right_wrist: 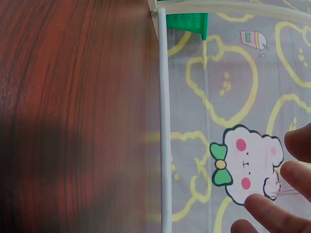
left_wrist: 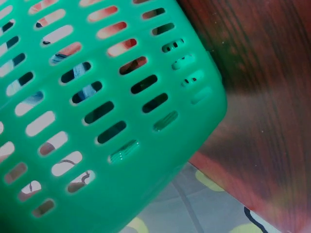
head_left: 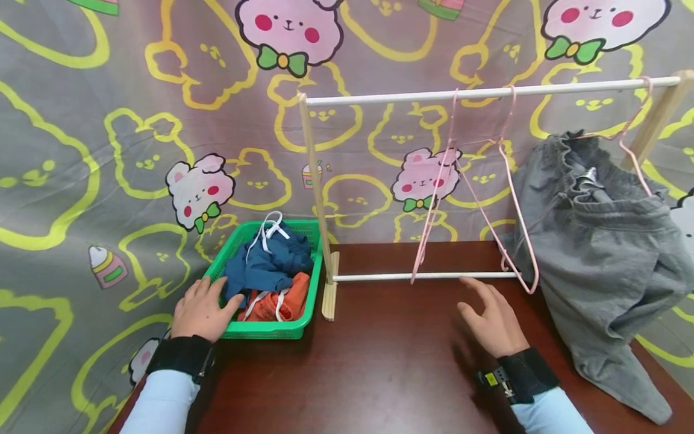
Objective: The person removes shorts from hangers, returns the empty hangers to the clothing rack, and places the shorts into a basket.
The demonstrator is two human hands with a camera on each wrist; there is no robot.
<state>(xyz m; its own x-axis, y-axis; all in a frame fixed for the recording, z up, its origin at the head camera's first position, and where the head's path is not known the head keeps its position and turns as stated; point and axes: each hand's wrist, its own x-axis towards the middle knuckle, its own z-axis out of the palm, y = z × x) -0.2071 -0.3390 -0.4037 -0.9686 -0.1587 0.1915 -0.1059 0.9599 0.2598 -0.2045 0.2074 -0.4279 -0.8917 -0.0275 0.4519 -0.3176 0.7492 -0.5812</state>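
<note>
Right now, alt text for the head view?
A person's left hand is at the rim of a green basket holding blue clothing and orange clothing; the empty right hand is over a brown table. A rack holds pink hangers, one bearing a gray garment.

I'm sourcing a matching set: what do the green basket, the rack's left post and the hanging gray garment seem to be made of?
Green basket: probably smooth, molded plastic, given the slotted walls.
Left post: likely wood with a plain finish, from its pale tan color.
Gray garment: matte woven cloth, perhaps cotton or denim, from its soft folds and gathered top.
</note>
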